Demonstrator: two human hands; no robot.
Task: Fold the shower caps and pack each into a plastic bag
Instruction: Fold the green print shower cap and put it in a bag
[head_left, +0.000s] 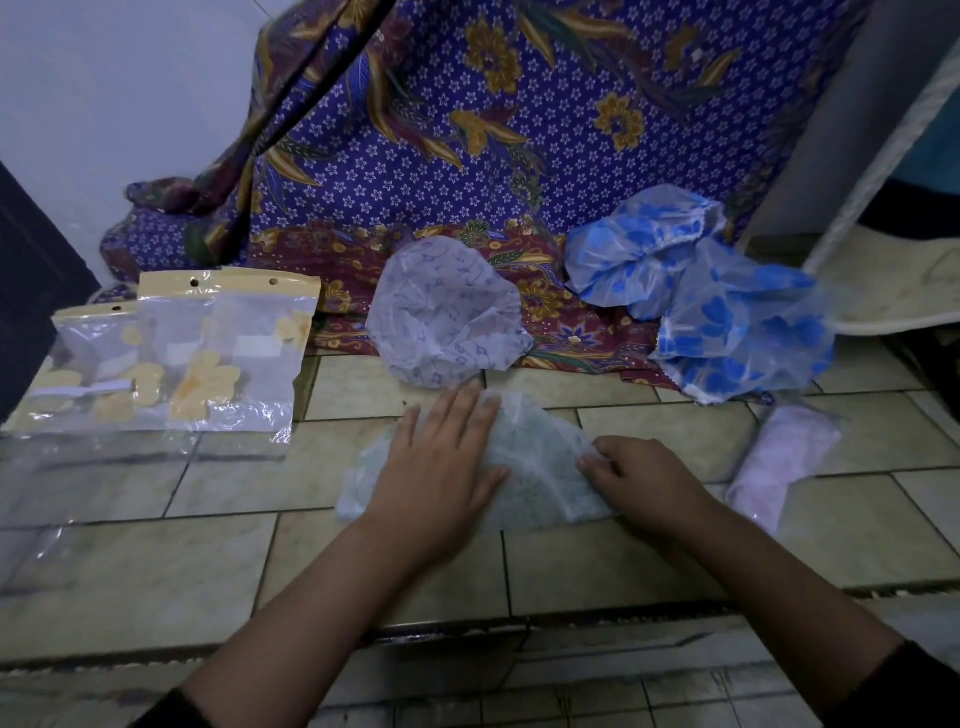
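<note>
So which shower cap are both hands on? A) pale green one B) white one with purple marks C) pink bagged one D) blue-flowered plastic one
A: the left hand presses flat on the pale green translucent shower cap, the right hand pinches its edge.

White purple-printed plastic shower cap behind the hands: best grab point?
Pinch the white purple-printed plastic shower cap at its near rim, from above. It lies spread and crumpled, and that loose edge on the tiled surface is likely easiest to pinch.
</note>
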